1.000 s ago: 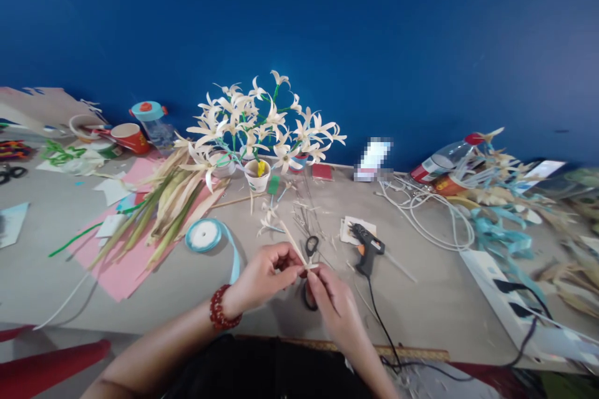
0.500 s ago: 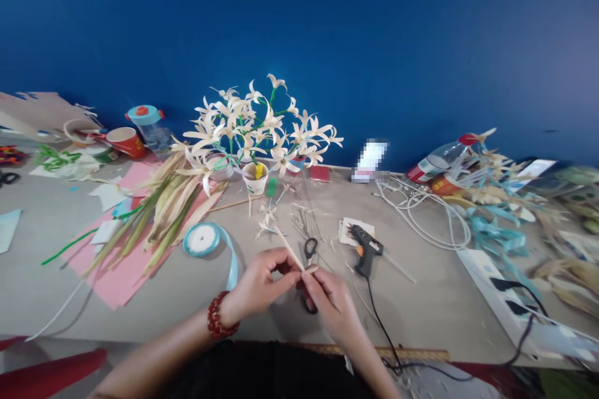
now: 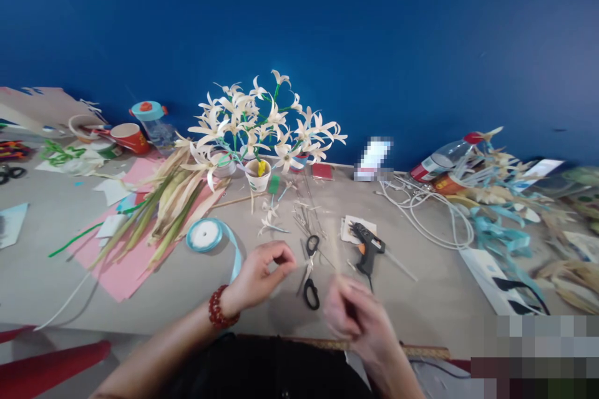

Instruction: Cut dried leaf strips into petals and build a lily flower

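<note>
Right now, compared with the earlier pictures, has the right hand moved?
Yes, the right hand has moved to the right, away from the black-handled scissors.

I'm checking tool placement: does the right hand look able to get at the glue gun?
Probably yes: the glue gun lies just beyond the right hand, handle toward it, with only its cord seen between them.

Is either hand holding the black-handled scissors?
No, the scissors lie on the table between the left hand and the right hand, touched by neither.
</note>
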A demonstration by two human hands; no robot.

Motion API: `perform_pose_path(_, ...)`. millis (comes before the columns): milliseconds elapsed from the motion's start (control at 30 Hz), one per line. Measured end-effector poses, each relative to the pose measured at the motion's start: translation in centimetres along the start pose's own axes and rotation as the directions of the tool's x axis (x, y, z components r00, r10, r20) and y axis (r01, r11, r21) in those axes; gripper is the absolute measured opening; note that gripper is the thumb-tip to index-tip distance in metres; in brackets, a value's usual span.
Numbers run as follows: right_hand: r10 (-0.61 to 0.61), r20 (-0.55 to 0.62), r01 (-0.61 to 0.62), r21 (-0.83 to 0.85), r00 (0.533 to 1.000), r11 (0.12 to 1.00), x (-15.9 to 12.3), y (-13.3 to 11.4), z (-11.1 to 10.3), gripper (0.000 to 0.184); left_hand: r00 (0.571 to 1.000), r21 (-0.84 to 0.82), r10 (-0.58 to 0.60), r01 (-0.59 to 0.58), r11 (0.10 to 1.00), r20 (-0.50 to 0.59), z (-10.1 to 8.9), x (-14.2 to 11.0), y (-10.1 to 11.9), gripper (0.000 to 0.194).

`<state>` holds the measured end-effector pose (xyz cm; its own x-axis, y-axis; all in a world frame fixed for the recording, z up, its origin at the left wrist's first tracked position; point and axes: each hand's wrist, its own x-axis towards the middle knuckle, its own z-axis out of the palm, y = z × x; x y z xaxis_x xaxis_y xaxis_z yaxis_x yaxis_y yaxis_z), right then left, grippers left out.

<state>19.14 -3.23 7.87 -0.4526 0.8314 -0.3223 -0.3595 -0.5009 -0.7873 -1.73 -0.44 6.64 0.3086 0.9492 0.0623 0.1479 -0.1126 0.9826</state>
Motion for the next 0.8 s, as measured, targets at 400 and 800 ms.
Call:
perform_pose_path(400,-0.332,-0.023,0.227,-0.684,0.943,0.693,2.4,1.7,1.5,0.041,0.999,0.036,0.027,-0.027,0.999,0.021,0.4,0.0,1.5,0.017)
perform_pose_path(800,-0.139,-0.120,0.116,-0.184,0.983,0.976,0.2,-1.5,0.4,0.047,0.996,-0.006,-0.015,0.015,1.000,-0.085,-0.8,-0.2,-0.1,0.018)
